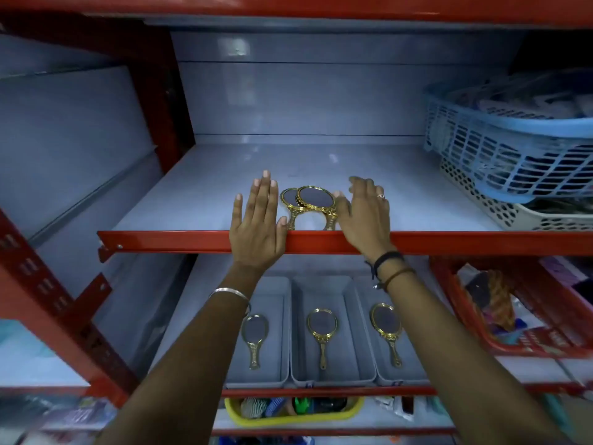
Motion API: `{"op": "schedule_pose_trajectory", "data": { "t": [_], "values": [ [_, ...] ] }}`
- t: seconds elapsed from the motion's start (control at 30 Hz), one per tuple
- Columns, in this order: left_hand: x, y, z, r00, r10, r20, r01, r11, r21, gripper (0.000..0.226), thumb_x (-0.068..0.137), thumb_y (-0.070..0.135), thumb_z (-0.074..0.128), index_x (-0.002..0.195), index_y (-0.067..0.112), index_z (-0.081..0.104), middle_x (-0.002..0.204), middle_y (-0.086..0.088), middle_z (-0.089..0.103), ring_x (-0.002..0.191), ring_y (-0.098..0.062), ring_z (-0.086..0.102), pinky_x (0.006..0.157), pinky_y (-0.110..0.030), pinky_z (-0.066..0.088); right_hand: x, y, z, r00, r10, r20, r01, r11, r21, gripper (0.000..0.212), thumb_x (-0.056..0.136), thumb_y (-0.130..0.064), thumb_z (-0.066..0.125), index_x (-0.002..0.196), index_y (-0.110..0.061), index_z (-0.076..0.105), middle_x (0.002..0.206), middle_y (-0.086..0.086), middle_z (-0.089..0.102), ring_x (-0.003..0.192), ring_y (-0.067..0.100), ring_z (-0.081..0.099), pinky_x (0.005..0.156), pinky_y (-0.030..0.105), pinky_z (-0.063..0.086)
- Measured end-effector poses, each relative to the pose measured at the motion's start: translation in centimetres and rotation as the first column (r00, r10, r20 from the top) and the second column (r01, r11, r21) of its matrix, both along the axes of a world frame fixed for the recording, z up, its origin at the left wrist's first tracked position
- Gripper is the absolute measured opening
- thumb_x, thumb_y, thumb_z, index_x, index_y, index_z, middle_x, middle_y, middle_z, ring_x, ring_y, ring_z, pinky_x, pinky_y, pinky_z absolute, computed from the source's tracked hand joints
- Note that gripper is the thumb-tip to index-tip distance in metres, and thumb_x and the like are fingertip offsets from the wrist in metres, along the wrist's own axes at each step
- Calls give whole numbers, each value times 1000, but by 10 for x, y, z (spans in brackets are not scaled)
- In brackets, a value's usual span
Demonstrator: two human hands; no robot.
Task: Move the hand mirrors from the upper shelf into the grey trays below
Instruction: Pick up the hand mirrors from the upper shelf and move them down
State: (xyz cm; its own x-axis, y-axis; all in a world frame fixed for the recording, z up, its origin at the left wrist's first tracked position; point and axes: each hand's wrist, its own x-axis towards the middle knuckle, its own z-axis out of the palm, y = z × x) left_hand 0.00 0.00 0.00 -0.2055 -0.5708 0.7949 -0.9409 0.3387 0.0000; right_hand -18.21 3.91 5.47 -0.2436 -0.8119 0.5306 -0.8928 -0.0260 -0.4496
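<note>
A small stack of gold-framed hand mirrors (313, 199) lies near the front edge of the upper shelf (192, 203). My left hand (256, 220) is flat and open just left of the stack, its thumb beside a handle. My right hand (364, 213) is open just right of it, thumb touching the top mirror's rim. On the shelf below stand three grey trays, left tray (276, 364), middle tray (353, 354) and right tray (414, 367). Each holds one gold mirror: left mirror (255, 338), middle mirror (322, 332), right mirror (386, 329).
A blue basket (507, 155) sits on a white basket (513, 216) at the right of the upper shelf. A red basket of goods (513, 316) stands right of the trays. A yellow tray (288, 415) lies on the lower shelf. Red shelf posts frame the left.
</note>
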Motion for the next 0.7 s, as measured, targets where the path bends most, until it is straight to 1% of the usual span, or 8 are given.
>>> {"op": "schedule_pose_trajectory", "data": {
  "t": [0.1,0.13,0.27,0.37,0.43,0.57,0.63,0.7],
  "values": [
    [0,2,5,1000,1,-20,0,1000,10,63,89,35,28,145,6,28,152,-13,35,141,-22,30,117,-40,11,-7,-12,11,979,-95,-180,157,916,369,37,90,-30,49,118,-5,54,126,16,53,122,33,43,99,44,36],
    [-1,3,4,1000,10,-9,-10,1000,10,63,89,35,29,145,5,29,151,-13,35,141,-23,31,116,-40,11,-8,-13,15,975,-117,-188,192,870,455,33,89,-24,53,117,-6,55,125,16,54,122,33,44,101,44,35],
    [0,3,4,1000,11,10,-11,1000,7,63,89,34,28,144,4,30,151,-14,35,140,-25,32,116,-40,11,1,-19,15,966,-123,-228,219,860,461,26,86,-8,55,112,-7,58,117,15,61,112,32,53,97,41,38],
    [-1,4,5,1000,26,4,-26,999,25,63,89,34,28,145,5,29,151,-13,35,141,-24,31,116,-39,10,-9,-22,18,995,-101,-9,94,882,462,15,89,-20,55,96,-6,56,107,15,62,89,28,55,73,33,44],
    [-2,4,6,1000,31,0,-31,999,42,63,89,34,28,145,5,29,151,-13,35,141,-24,32,116,-38,10,-19,-23,22,979,-89,183,-9,881,473,25,86,-28,61,88,-6,51,96,14,59,78,24,53,64,29,43],
    [-2,5,6,999,41,-1,-41,997,65,63,89,34,28,145,5,29,152,-13,34,141,-24,31,116,-38,9,-40,-7,32,769,-31,638,-240,912,333,24,81,-20,69,92,0,61,70,6,49,55,13,44,49,23,42],
    [-3,7,7,999,40,-1,-40,996,79,63,89,34,28,145,5,28,152,-13,34,141,-23,31,116,-37,10,-48,12,32,674,22,738,-311,915,257,18,83,-17,68,76,-3,61,61,3,45,53,12,40,45,19,39],
    [-2,7,7,999,38,2,-38,995,88,63,89,34,28,146,5,27,153,-13,33,142,-23,30,117,-37,9,-55,36,27,597,64,800,-377,902,209,18,85,-14,66,69,-7,61,59,2,47,52,10,39,39,14,36]
  ]
}}
